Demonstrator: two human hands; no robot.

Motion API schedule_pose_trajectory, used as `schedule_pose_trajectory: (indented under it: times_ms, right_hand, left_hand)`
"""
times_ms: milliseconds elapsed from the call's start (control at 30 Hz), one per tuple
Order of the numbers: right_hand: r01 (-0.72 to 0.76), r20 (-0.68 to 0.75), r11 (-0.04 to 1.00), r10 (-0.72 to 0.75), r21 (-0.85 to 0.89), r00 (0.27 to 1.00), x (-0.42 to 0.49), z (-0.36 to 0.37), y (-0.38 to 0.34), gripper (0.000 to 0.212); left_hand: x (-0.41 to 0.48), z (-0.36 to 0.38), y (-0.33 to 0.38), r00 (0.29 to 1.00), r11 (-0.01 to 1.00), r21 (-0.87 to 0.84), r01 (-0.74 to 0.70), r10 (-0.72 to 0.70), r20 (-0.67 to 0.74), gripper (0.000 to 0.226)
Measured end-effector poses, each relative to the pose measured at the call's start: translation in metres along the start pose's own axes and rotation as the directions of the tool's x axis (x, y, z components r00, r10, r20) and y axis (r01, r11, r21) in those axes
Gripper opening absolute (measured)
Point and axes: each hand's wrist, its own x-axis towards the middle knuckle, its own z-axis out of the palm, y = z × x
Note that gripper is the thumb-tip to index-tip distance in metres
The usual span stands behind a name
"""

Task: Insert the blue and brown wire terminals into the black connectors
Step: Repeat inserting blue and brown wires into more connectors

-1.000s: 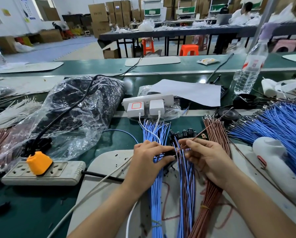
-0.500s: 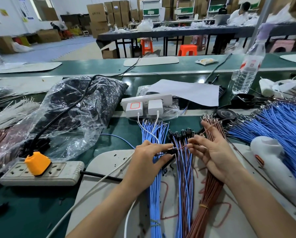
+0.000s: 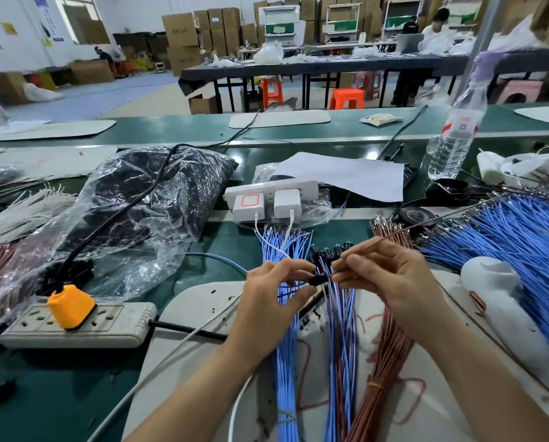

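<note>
At lower centre of the frame, over the green table (image 3: 219, 244), the left hand (image 3: 267, 295) pinches a black connector (image 3: 318, 279) while the right hand (image 3: 394, 275) pinches a brown wire (image 3: 382, 238), terminal at the connector's mouth. A straight push, gripped near the tip, should seat it unbent.

A crinkled clear plastic bag (image 3: 145, 202) shines glossy; the green bench top (image 3: 43, 393) looks matt; the blue wires (image 3: 286, 371) wear smooth plastic insulation; the white sheet (image 3: 346, 177) is matt paper.
</note>
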Motion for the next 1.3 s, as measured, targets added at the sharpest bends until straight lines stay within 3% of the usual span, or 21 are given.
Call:
schedule_pose_trajectory:
  times_ms: [67,167,267,400,500,600,700,900,1033,1133,1233,1300]
  right_hand:
    - [0.071,0.044,0.982,-0.064,-0.175,0.997,-0.004,0.011,0.005,0.008]
    - [0.147,0.034,0.931,-0.144,-0.333,0.989,-0.006,0.02,0.011,0.025]
    - [0.096,0.044,0.962,-0.088,-0.256,0.995,-0.008,0.022,0.011,0.045]
    - [0.004,0.132,0.978,0.024,-0.21,0.991,-0.012,0.032,0.015,0.028]
    - [-0.023,0.118,0.994,0.036,-0.11,0.992,-0.013,0.036,0.019,0.019]
    - [-0.056,0.097,0.996,0.063,-0.07,0.993,-0.012,0.034,0.022,0.018]
    - [-0.033,0.102,0.993,0.045,-0.116,0.994,-0.012,0.036,0.026,0.022]
    - [0.031,0.114,0.993,-0.018,-0.116,0.993,-0.013,0.039,0.028,0.008]
    - [-0.033,0.145,0.996,0.044,-0.078,0.989,-0.013,0.039,0.021,0.009]
    - [-0.192,0.262,0.981,0.194,-0.034,0.945,-0.013,0.033,0.011,0.01]
    - [-0.346,0.518,0.937,0.317,-0.043,0.794,-0.014,0.017,-0.001,0.013]
    - [-0.406,0.696,0.903,0.383,-0.143,0.607,-0.016,0.008,-0.01,0.01]
  left_hand:
    - [0.001,-0.001,0.004,0.999,0.999,0.004,-0.052,0.052,-0.015,0.032]
    - [0.001,-0.001,0.005,0.993,0.992,0.032,-0.118,0.119,-0.023,0.037]
    - [0.004,-0.003,0.004,0.988,0.992,0.002,-0.129,0.128,-0.084,0.033]
    - [0.004,-0.006,0.007,0.982,0.982,-0.139,-0.127,0.105,-0.155,0.027]
    - [0.003,-0.005,0.009,0.995,0.943,-0.334,-0.012,-0.021,-0.094,0.025]
    - [0.004,-0.006,0.008,0.987,0.842,-0.529,0.102,-0.152,-0.052,0.024]
    - [0.005,-0.004,0.007,0.981,0.804,-0.577,0.147,-0.194,-0.021,0.026]
    - [0.004,-0.001,0.008,0.978,0.746,-0.64,0.185,-0.202,0.047,0.026]
    - [0.009,-0.007,0.01,0.94,0.583,-0.776,0.24,-0.338,0.036,0.03]
    - [0.017,-0.013,0.009,0.867,0.288,-0.923,0.254,-0.49,0.085,0.028]
    - [0.024,-0.025,0.001,0.78,0.051,-0.978,0.204,-0.612,0.131,0.027]
    - [0.026,-0.035,-0.007,0.735,-0.035,-0.984,0.174,-0.661,0.153,0.027]
